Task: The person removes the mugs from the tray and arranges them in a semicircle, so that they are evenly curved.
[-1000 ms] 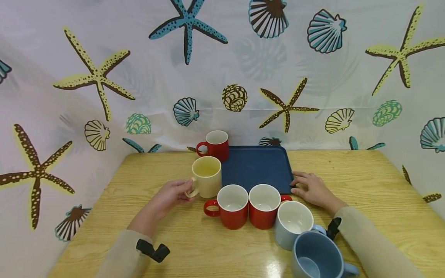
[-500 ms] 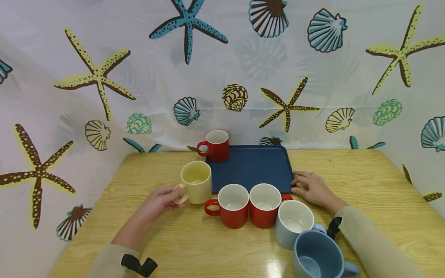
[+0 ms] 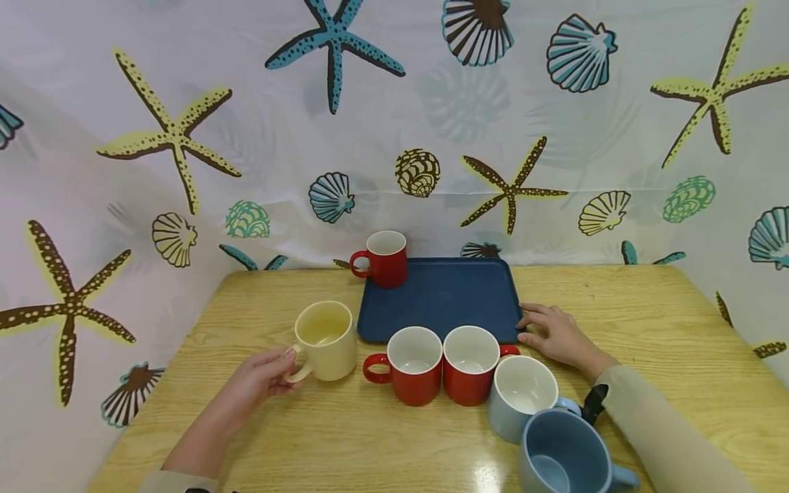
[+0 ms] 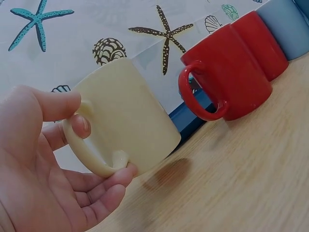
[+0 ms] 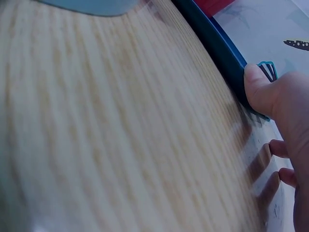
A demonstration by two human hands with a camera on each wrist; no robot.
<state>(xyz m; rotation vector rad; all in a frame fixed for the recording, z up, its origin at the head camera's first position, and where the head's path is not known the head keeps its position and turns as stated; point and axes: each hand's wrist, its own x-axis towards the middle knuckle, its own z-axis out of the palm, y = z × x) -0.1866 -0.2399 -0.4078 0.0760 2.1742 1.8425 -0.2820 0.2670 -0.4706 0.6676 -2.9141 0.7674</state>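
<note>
My left hand [image 3: 261, 380] pinches the handle of a pale yellow mug [image 3: 329, 346], left of the tray's near corner. In the left wrist view the thumb lies on top of the mug's handle and other fingertips are under it; the mug [image 4: 128, 121] seems slightly raised, its shadow on the wood below. A dark blue tray [image 3: 456, 301] lies at the back of the table, with a red mug [image 3: 390, 268] at its far left corner. My right hand [image 3: 557, 335] rests at the tray's near right corner; its thumb [image 5: 258, 92] touches the rim.
Two red mugs [image 3: 414, 383] [image 3: 466, 383] stand side by side before the tray. A light blue mug [image 3: 507, 414] and a darker blue mug [image 3: 561, 459] continue the row toward the near right, close to my right forearm. A patterned cloth [image 3: 277, 137] hangs behind the table.
My left hand has drawn the yellow mug leftward and nearer, away from over the tray, uncovering the tray's left side. The right hand has stayed put.
</note>
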